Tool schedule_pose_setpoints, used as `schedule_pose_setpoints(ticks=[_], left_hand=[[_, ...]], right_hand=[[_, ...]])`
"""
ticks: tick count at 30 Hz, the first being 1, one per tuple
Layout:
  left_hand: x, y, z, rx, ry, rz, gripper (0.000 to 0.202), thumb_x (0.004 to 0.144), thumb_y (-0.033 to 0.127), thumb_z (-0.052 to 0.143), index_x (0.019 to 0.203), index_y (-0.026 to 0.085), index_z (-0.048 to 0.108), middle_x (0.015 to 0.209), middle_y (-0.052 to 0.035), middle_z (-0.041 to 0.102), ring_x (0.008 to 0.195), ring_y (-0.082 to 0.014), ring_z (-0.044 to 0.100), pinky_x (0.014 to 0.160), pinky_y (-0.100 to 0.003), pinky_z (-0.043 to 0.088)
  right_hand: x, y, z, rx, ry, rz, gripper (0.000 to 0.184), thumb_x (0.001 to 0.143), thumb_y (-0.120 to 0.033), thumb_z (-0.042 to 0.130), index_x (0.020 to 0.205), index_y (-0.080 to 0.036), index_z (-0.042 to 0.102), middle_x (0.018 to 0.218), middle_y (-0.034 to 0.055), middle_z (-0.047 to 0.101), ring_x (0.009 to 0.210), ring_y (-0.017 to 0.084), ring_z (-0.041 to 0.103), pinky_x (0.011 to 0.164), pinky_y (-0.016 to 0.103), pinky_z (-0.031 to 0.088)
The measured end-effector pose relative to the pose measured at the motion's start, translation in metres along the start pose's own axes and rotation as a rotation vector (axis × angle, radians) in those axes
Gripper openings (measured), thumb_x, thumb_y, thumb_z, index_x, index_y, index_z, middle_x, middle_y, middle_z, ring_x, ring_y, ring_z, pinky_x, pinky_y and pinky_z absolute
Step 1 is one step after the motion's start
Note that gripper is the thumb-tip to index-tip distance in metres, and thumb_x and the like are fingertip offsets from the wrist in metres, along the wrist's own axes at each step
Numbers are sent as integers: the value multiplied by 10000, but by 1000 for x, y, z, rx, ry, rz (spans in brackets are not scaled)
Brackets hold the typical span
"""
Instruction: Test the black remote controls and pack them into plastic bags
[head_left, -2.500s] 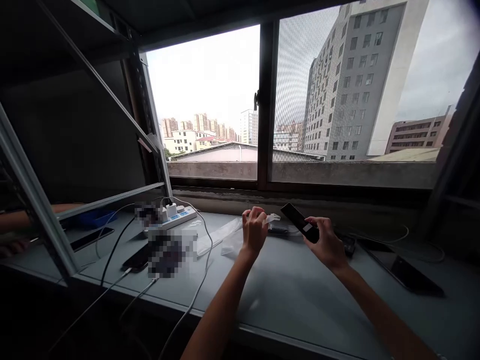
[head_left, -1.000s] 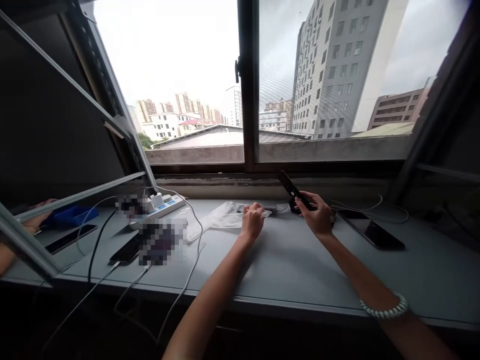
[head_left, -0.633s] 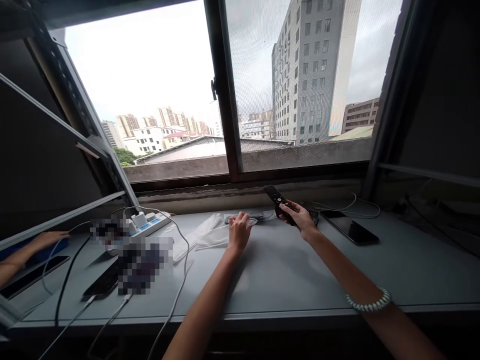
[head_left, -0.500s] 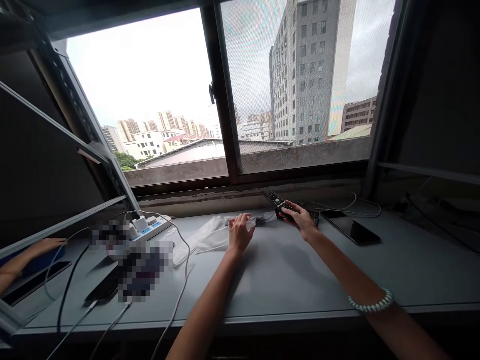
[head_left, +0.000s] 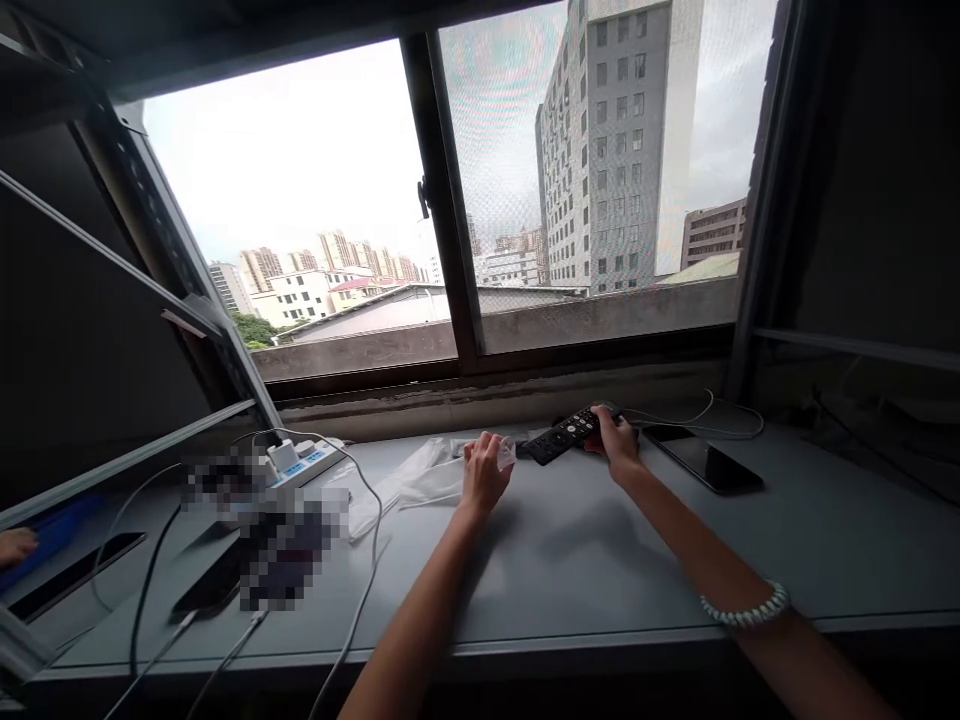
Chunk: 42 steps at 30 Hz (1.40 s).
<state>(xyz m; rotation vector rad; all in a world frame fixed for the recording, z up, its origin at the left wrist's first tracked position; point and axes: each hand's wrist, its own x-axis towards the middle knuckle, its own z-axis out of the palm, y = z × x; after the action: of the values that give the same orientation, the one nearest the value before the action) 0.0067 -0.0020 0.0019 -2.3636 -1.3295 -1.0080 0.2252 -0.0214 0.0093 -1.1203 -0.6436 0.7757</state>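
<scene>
My right hand (head_left: 616, 437) grips one end of a black remote control (head_left: 564, 434), which lies low and nearly flat near the back of the grey table (head_left: 600, 560), buttons up. My left hand (head_left: 482, 470) rests on the table with its fingers closed on the end of a clear plastic bag (head_left: 409, 482) that stretches to the left. A beaded bracelet (head_left: 742, 608) circles my right wrist.
A dark phone (head_left: 703, 461) with a white cable lies right of the remote. A white power strip (head_left: 296, 462) with chargers, cables and another phone (head_left: 214, 590) sit at the left. Another person's hand (head_left: 13, 545) shows at the far left. Window behind.
My right hand has lowered the remote from a raised tilt down to the table and turned it button side up. The left hand has stayed on the plastic bag. The view shifted left.
</scene>
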Motion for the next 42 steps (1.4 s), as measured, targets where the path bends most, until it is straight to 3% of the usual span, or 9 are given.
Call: schedule_pose_setpoints(ticks=[6,13,20,24,27,33,42], left_hand=[[-4,13,-2,-64,-72,85,339,729,175,613,1057,229,547,1007,-37,575,993,-205,539,928,-360,352],[-9,17,5,-59,-179,127,211,763,336,597,932,210,613,959,-41,590,924,-192,562,923,-352,355],[-8,19,4,-26,-235,140,226,750,361,596,896,188,607,970,-56,585,892,-193,562,907,-346,360],[-7,23,1,-7,-233,143,245,748,398,580,852,176,597,950,-67,583,873,-208,567,891,-359,367],[-7,27,-2,-1,-244,138,293,761,457,541,816,175,600,945,-68,586,858,-210,573,881,-363,369],[-7,30,-4,-31,-325,111,395,720,542,574,867,175,575,943,-53,604,856,-211,590,888,-369,356],[-6,26,-4,-198,-457,181,489,676,461,656,1054,186,512,995,-37,638,954,-219,591,894,-350,329]], right_hand=[[-5,-1,2,-47,-59,30,271,704,-399,581,916,-240,526,603,7,596,433,195,568,426,339,492],[-13,-7,2,-120,-58,66,344,713,-332,524,1029,-207,467,751,60,656,417,161,528,408,302,435],[-17,-11,0,-64,-198,69,424,784,-494,330,1024,-178,479,880,155,685,397,146,478,409,316,390],[-22,-12,0,-2,-268,0,490,788,-551,230,904,-182,531,944,208,667,450,177,521,386,327,359],[-26,-11,0,60,-302,-36,475,755,-568,247,787,-225,574,875,176,679,435,199,497,371,362,337],[-28,-13,-2,73,-249,-81,333,716,-529,349,641,-296,575,751,68,669,461,209,466,359,351,277],[-34,-11,4,70,-143,-252,368,722,-452,321,633,-176,548,602,51,600,385,130,448,293,244,246]])
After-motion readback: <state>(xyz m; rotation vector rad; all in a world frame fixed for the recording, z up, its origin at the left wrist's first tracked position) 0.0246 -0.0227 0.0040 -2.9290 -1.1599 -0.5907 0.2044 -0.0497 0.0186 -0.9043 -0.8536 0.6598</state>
